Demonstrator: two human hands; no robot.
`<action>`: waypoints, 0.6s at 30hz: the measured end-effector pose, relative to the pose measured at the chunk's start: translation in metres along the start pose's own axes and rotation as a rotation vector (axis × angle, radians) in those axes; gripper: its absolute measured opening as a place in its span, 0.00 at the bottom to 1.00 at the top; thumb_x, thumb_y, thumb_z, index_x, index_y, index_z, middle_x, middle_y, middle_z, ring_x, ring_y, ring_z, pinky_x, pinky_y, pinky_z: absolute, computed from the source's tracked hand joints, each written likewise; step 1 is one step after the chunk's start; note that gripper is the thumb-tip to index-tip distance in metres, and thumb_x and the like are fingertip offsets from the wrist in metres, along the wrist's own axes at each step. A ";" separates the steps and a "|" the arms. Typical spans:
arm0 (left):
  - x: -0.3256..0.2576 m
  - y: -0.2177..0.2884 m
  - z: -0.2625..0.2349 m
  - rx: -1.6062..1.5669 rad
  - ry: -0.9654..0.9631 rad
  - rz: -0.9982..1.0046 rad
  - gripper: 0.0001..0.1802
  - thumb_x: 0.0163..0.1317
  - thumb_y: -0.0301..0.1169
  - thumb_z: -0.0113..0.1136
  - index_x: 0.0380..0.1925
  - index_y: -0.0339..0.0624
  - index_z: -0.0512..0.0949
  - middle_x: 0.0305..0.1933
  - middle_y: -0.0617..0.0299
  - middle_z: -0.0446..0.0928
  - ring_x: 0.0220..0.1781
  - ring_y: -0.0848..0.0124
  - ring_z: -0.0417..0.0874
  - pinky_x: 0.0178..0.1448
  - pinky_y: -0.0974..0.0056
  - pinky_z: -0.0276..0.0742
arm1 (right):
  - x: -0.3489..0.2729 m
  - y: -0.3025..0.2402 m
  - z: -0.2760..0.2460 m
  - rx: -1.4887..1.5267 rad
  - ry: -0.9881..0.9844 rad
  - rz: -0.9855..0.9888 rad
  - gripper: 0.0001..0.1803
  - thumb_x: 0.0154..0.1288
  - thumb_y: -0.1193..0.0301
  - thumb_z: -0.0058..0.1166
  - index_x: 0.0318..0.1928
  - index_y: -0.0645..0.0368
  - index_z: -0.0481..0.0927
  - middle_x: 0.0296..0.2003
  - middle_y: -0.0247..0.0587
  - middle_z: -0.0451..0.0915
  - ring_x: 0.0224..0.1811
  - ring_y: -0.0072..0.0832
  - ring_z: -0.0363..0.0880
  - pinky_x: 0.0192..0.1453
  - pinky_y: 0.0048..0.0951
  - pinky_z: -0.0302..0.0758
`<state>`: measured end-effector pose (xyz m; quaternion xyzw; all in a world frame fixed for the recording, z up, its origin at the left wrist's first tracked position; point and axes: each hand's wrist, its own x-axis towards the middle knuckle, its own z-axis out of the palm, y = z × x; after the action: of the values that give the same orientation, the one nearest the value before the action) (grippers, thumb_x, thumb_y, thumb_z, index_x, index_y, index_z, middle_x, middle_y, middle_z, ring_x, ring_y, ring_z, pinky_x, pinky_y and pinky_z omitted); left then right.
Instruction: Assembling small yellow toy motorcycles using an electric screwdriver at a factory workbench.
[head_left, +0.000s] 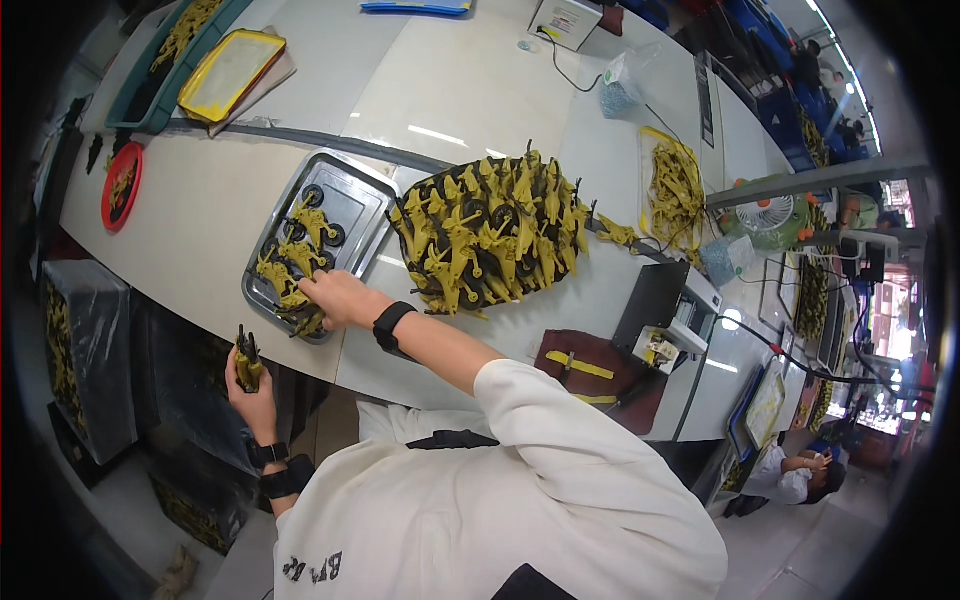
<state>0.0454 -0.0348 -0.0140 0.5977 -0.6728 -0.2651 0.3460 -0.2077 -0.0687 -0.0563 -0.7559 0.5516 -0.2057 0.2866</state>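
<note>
White top [470, 520], black wrist straps [392, 327], apparently

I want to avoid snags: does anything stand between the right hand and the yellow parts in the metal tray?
Nothing visible does. The right hand reaches into the metal tray and appears to touch the yellow parts. The large yellow-and-black heap lies right of the tray, beside the path.

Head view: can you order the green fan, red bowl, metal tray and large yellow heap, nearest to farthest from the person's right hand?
1. Metal tray: under the right hand.
2. Large yellow heap: right of the tray.
3. Red bowl: far left.
4. Green fan: far right.
</note>
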 end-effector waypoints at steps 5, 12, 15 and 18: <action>0.007 0.009 -0.003 -0.094 0.038 -0.004 0.28 0.54 0.16 0.56 0.57 0.36 0.68 0.53 0.57 0.74 0.52 0.68 0.75 0.57 0.64 0.70 | -0.039 -0.018 -0.032 0.256 0.178 0.007 0.30 0.38 0.71 0.64 0.46 0.64 0.69 0.38 0.55 0.75 0.41 0.50 0.76 0.45 0.41 0.74; 0.031 0.088 0.023 -0.220 -0.030 0.138 0.29 0.54 0.15 0.56 0.58 0.34 0.66 0.53 0.57 0.73 0.52 0.70 0.75 0.57 0.67 0.69 | -0.193 -0.026 -0.171 0.392 0.689 0.355 0.33 0.43 0.75 0.63 0.54 0.62 0.68 0.43 0.44 0.78 0.44 0.29 0.78 0.50 0.28 0.74; 0.038 0.136 0.064 -0.429 -0.230 0.211 0.30 0.50 0.17 0.60 0.57 0.35 0.68 0.54 0.56 0.73 0.54 0.68 0.75 0.59 0.66 0.68 | -0.240 0.025 -0.209 0.428 0.948 0.577 0.30 0.44 0.74 0.60 0.52 0.63 0.69 0.42 0.49 0.79 0.43 0.35 0.80 0.48 0.33 0.75; 0.041 0.200 0.111 -0.400 -0.462 0.539 0.32 0.42 0.18 0.63 0.54 0.37 0.71 0.53 0.53 0.74 0.56 0.62 0.75 0.61 0.63 0.68 | -0.247 0.068 -0.214 0.246 0.979 0.659 0.29 0.45 0.73 0.60 0.52 0.65 0.68 0.42 0.49 0.79 0.44 0.38 0.79 0.49 0.33 0.75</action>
<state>-0.1674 -0.0526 0.0773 0.2455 -0.8006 -0.4178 0.3524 -0.4665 0.1073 0.0610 -0.3238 0.7968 -0.4923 0.1333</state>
